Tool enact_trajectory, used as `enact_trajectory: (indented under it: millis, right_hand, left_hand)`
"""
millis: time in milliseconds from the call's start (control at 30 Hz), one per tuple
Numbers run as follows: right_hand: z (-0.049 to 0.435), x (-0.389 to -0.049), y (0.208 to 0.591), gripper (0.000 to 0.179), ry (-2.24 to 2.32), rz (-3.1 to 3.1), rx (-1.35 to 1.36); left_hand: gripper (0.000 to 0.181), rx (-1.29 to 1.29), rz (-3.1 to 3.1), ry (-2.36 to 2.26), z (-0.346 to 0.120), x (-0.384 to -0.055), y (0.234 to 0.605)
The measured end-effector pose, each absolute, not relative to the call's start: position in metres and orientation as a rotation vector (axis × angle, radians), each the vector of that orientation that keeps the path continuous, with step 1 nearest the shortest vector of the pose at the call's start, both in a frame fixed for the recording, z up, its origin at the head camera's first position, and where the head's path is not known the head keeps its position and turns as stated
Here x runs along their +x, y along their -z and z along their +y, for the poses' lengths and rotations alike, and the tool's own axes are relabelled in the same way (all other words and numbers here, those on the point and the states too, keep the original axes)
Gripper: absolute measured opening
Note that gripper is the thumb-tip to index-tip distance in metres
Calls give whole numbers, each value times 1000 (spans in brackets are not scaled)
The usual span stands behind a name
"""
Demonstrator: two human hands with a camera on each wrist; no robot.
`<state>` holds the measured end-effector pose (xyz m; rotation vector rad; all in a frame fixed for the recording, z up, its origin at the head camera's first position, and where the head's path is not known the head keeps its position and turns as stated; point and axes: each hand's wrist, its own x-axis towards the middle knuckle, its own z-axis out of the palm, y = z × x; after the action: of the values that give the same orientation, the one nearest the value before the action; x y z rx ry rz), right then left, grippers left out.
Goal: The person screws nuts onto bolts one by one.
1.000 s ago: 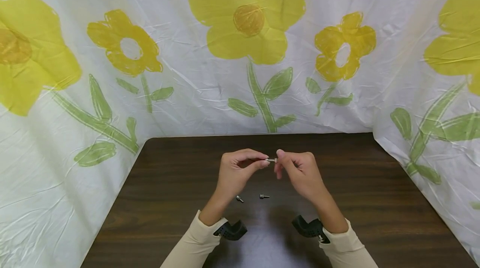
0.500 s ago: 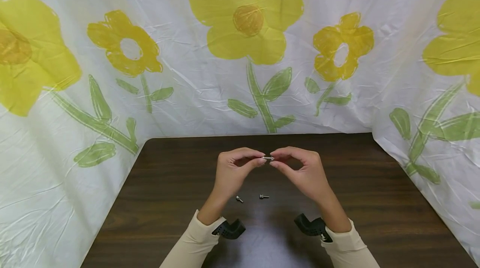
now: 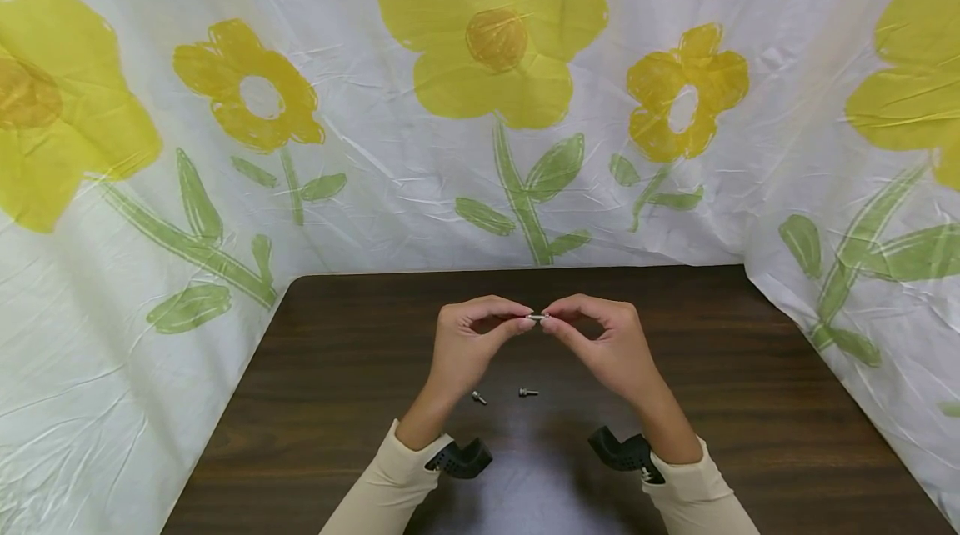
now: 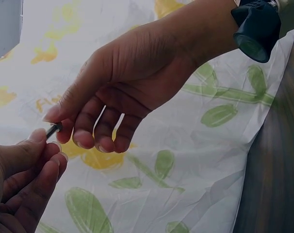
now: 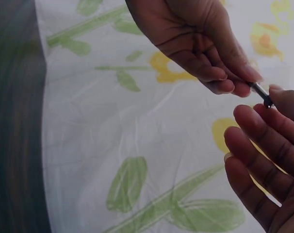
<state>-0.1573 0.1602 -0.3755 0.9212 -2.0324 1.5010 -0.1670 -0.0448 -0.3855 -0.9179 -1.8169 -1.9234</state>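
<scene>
A small metal bolt [image 3: 537, 317] lies level between both hands, over the far half of the table. My left hand [image 3: 471, 341] pinches one end with thumb and fingertips. At the other end, the thumb and index finger of my right hand [image 3: 603, 343] pinch a thicker, dark end piece, which shows in the right wrist view beside the bolt's shank [image 5: 260, 91]; I cannot tell whether this is the head or a nut. The right hand's other fingers are spread loosely. Two more bolts, a left one [image 3: 479, 397] and a right one [image 3: 528, 392], lie on the table below the hands.
The dark wood-grain table [image 3: 337, 402] runs back to a white cloth [image 3: 390, 185] printed with yellow flowers, which hangs behind and along both sides. Each wrist carries a black camera, the left one [image 3: 461, 458] and the right one [image 3: 622, 449] facing inward.
My right fingers, loose around the bolt's end a second ago, have come together and now pinch it. The left hand keeps its pinch, almost in place. The bolts on the table have not moved.
</scene>
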Motion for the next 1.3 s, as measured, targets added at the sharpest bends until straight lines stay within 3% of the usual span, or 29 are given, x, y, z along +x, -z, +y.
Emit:
enact_trajectory:
  millis: [267,800,967,1100,1300]
  right_hand:
    - [158,-154,371,18,-1504,-2069,905]
    - [156,-154,376,36,-1453,-2118,851]
    - [158,-154,376,14,-1455,-2090,867]
    - [160,-153,375,35,-1410,-2020,921]
    - [159,-155,374,28,-1399,-1960,965]
  left_hand:
    - [10,-925,-1827,1918,-43,-166,384]
    - [10,-942,-1832,1915,-42,-164,383]
    - [10,-923,-1809,1929,-44,-165,384]
    - [10,-917,-1801,1935,-46,-165,384]
    - [10,-938,-1797,1946,-46,-166,383]
